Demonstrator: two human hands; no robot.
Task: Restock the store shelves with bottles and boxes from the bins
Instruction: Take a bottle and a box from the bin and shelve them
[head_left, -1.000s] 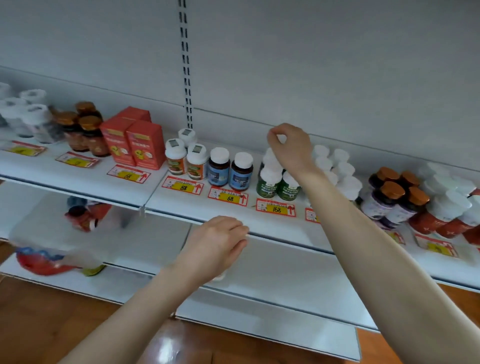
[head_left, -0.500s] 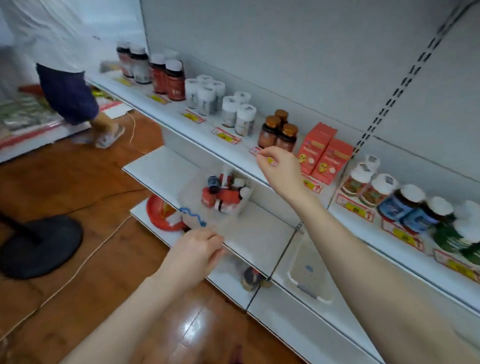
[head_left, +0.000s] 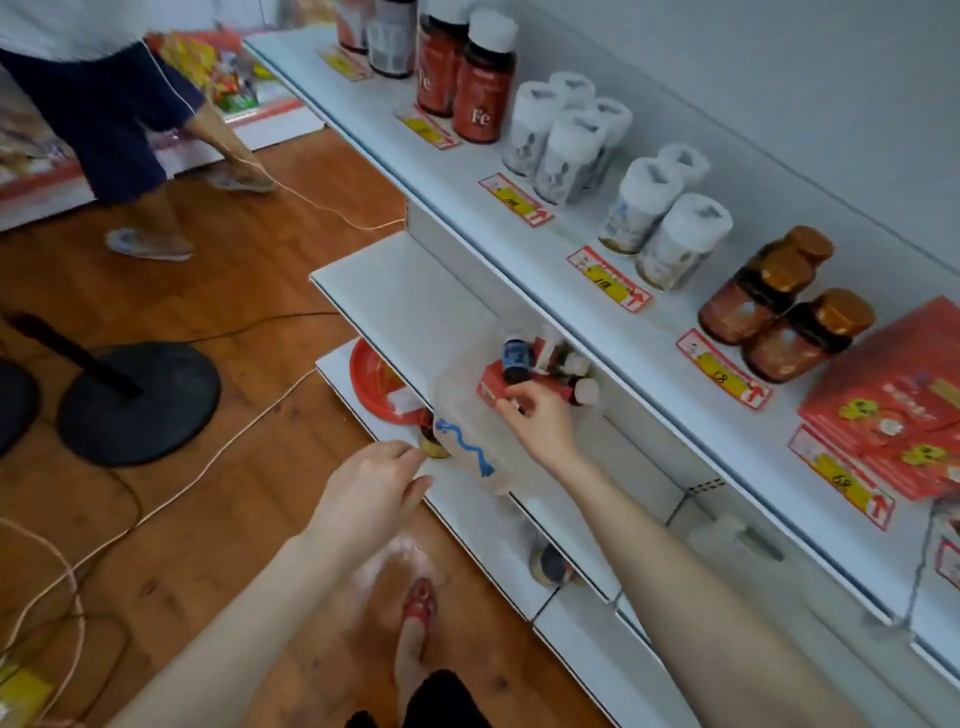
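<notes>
A clear plastic bin (head_left: 467, 415) with a blue squiggle on its side stands on the middle shelf (head_left: 415, 291). Inside it lie a red box (head_left: 491, 382), a blue-labelled dark bottle (head_left: 517, 356) and white-capped bottles (head_left: 584, 389). My right hand (head_left: 540, 423) reaches into the bin and pinches the near edge of the red box. Just short of the bin's front corner is my left hand (head_left: 374, 483), fingers loosely curled and holding nothing. The top shelf (head_left: 566, 270) carries red Fe bottles (head_left: 478, 88), white-capped bottles (head_left: 566, 150), amber bottles (head_left: 779, 296) and red boxes (head_left: 893, 400).
Another person (head_left: 104, 104) walks at the upper left. A black round stand base (head_left: 137, 400) and loose cables (head_left: 208, 467) lie on the wooden floor. On the lowest shelf there is a red basin (head_left: 374, 379) and a dark bottle (head_left: 550, 564).
The view swung left and down along the shelves. My right hand dropped from the top shelf's front edge into the bin and took the red box. My left hand rose toward the bin.
</notes>
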